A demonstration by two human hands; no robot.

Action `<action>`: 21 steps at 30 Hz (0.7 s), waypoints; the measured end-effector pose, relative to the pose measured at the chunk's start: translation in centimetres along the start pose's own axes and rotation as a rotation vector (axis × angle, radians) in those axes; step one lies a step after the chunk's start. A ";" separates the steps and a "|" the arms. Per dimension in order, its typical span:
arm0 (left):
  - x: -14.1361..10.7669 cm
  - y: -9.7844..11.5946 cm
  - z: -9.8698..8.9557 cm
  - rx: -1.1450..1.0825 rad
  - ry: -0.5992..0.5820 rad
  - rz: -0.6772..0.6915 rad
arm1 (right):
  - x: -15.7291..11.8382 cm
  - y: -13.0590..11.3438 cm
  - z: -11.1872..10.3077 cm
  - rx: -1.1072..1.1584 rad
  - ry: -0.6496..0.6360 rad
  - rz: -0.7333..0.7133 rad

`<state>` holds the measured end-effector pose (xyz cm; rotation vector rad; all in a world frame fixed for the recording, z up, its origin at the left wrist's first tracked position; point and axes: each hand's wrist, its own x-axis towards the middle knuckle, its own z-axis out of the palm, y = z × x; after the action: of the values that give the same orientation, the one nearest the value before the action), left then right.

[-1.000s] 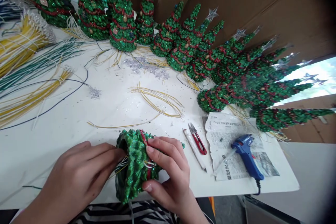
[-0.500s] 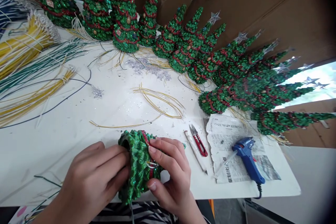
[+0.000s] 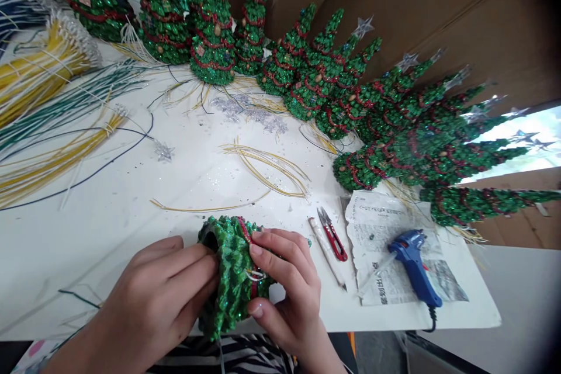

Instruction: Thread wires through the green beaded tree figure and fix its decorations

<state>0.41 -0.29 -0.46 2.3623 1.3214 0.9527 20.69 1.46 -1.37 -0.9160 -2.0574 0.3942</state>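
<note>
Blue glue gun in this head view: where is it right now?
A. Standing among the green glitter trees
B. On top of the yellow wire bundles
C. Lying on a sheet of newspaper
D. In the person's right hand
C. The blue hot glue gun lies on the printed newspaper sheet, with neither hand touching it.

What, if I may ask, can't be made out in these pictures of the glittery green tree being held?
All from the head view:
1. The left hand and right hand hide much of the green glitter cone tree and where the white wires enter it.
2. The top edge cuts off the tallest back tree.
3. The newspaper's print is too small to read.
4. The pale stick beside the thread snips is too small to identify.
</note>
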 end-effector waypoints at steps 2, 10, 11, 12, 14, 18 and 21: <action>-0.3 -0.1 0.1 -0.018 0.011 -0.001 | 0.0 0.0 0.0 -0.003 0.000 -0.005; -0.7 -0.6 0.3 -0.072 -0.013 -0.033 | 0.0 0.0 0.0 0.010 -0.001 -0.005; -0.6 -0.7 0.2 -0.086 -0.025 -0.044 | 0.0 0.0 0.0 0.012 -0.001 -0.004; -0.5 -0.8 0.0 -0.102 -0.033 -0.058 | 0.0 0.0 0.0 0.015 0.000 -0.004; -0.2 -0.9 -0.3 -0.141 -0.050 -0.102 | 0.0 0.0 0.1 0.019 0.009 -0.003; 0.3 -0.9 -0.5 -0.324 -0.067 -0.271 | 0.2 -0.2 0.1 0.013 0.021 0.005; 0.6 -0.8 -0.3 -0.402 -0.053 -0.279 | 0.2 -0.3 0.1 0.011 0.017 0.016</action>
<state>-0.07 0.62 -0.39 1.8373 1.2587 0.9567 20.39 1.42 -1.18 -0.9269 -2.0310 0.4052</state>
